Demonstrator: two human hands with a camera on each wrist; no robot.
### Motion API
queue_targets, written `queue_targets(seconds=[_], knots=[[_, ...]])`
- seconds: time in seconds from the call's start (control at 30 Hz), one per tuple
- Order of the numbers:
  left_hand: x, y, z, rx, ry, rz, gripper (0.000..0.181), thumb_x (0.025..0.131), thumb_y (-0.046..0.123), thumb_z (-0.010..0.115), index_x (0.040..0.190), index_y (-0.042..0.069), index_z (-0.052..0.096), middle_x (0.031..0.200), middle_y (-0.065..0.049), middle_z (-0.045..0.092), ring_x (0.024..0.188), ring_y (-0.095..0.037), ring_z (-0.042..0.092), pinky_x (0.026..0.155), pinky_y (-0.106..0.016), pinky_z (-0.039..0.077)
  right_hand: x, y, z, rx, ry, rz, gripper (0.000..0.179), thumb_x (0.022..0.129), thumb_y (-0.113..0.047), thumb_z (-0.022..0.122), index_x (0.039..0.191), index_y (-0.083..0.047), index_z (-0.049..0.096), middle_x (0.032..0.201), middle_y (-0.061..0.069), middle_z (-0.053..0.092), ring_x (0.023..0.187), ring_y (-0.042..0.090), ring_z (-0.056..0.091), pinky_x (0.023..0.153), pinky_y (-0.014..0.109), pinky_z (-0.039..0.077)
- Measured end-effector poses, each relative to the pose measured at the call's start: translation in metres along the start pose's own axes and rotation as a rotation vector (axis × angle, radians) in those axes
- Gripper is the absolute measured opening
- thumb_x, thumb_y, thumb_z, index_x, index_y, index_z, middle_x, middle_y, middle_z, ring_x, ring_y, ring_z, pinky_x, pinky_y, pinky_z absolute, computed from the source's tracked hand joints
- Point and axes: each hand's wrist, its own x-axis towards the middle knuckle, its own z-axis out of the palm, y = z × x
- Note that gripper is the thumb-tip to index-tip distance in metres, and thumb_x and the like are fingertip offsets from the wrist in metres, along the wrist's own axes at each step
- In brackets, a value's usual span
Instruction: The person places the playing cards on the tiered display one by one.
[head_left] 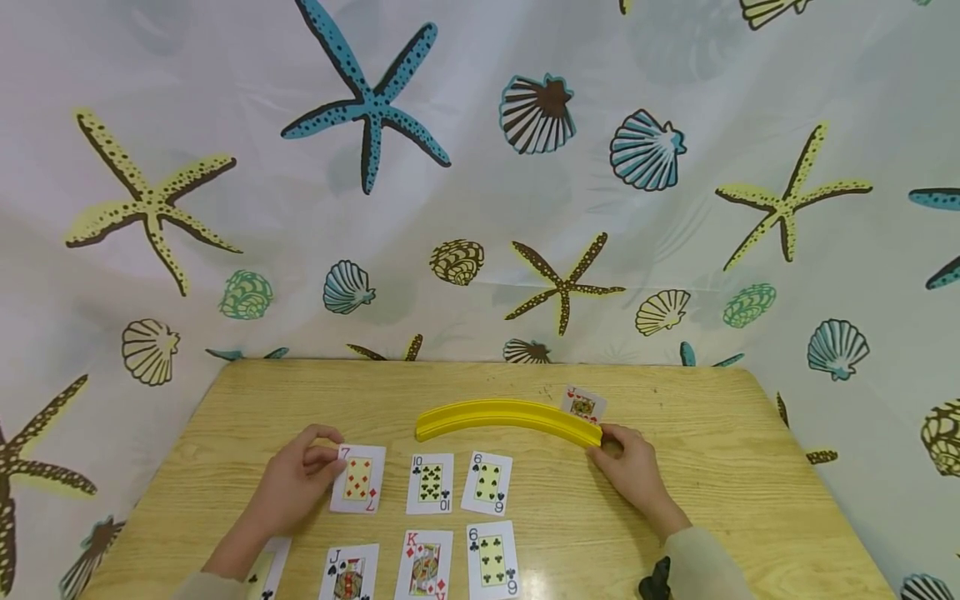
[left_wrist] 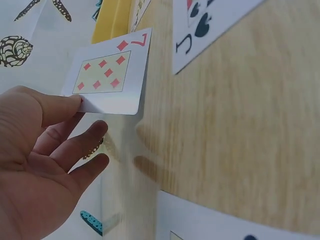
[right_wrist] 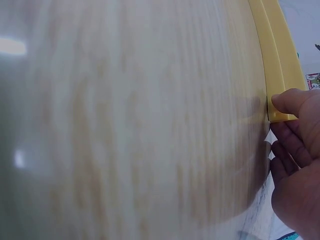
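My left hand (head_left: 297,475) pinches the seven of diamonds (head_left: 358,479) by its left edge, between thumb and fingers. In the left wrist view that card (left_wrist: 107,75) is tilted up off the wood, and the other fingers are spread below it. At the right end of a curved yellow card holder (head_left: 491,411), my right hand (head_left: 633,467) grips the tip. The right wrist view has the thumb on the front of the holder (right_wrist: 277,60) and the fingers beneath its end. A red jack (head_left: 583,405) stands in the holder near that hand.
Face up on the wooden table (head_left: 300,392) lie the ten of clubs (head_left: 430,483), six of spades (head_left: 487,482), jack of spades (head_left: 349,575), king of diamonds (head_left: 424,565) and six of clubs (head_left: 492,560). Another card (head_left: 268,570) is partly under the left forearm. A patterned curtain (head_left: 480,192) hangs behind.
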Motion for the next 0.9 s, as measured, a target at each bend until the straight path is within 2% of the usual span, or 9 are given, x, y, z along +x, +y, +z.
queue_targets(seconds=[0.1,0.2,0.33,0.47,0.6,0.9], knots=[[0.0,0.004,0.0,-0.029,-0.013,0.013,0.032,0.102,0.01,0.07,0.132,0.007,0.059,0.108,-0.009,0.079,0.101,-0.018,0.076,0.083,-0.018,0.059,0.001,0.0,0.0,0.006,-0.007,0.01,0.044,0.096,-0.016,0.077,0.136,0.001,0.067,0.132,0.02,0.069,0.124,0.036,0.061,0.113,0.058,0.047],[0.001,0.008,0.0,-0.043,-0.006,0.036,0.031,0.103,0.012,0.07,0.132,0.006,0.06,0.108,-0.009,0.08,0.101,-0.018,0.077,0.084,-0.015,0.057,0.001,0.001,0.0,0.007,-0.011,0.01,0.044,0.097,-0.016,0.077,0.136,0.001,0.067,0.132,0.019,0.069,0.124,0.036,0.06,0.113,0.058,0.047],[0.002,0.014,0.0,-0.033,0.031,0.067,0.028,0.104,0.015,0.069,0.13,0.007,0.065,0.109,-0.009,0.08,0.104,-0.017,0.077,0.087,-0.013,0.056,0.001,0.002,0.0,0.0,-0.012,0.008,0.044,0.097,-0.016,0.077,0.136,0.001,0.067,0.132,0.019,0.069,0.124,0.036,0.06,0.113,0.058,0.047],[0.005,0.021,0.004,-0.039,0.083,0.105,0.025,0.103,0.016,0.07,0.125,0.006,0.069,0.11,-0.011,0.079,0.102,-0.007,0.074,0.09,-0.015,0.058,0.001,0.002,-0.001,0.001,-0.011,0.008,0.044,0.097,-0.016,0.077,0.136,0.001,0.067,0.132,0.019,0.069,0.124,0.036,0.06,0.112,0.058,0.047],[0.01,0.027,0.01,-0.071,0.117,0.131,0.021,0.102,0.015,0.071,0.121,0.005,0.071,0.11,-0.013,0.078,0.099,0.001,0.07,0.087,-0.015,0.059,0.001,0.001,-0.002,0.005,-0.01,0.005,0.044,0.097,-0.016,0.076,0.136,0.002,0.067,0.132,0.02,0.069,0.124,0.037,0.06,0.112,0.058,0.047],[0.02,0.041,0.027,-0.139,0.115,0.174,0.02,0.102,0.011,0.07,0.121,0.005,0.071,0.109,-0.012,0.077,0.098,-0.004,0.071,0.084,-0.015,0.059,0.0,0.0,0.0,0.001,-0.002,0.0,0.044,0.096,-0.015,0.077,0.136,0.002,0.067,0.131,0.019,0.07,0.121,0.034,0.061,0.11,0.057,0.049]])
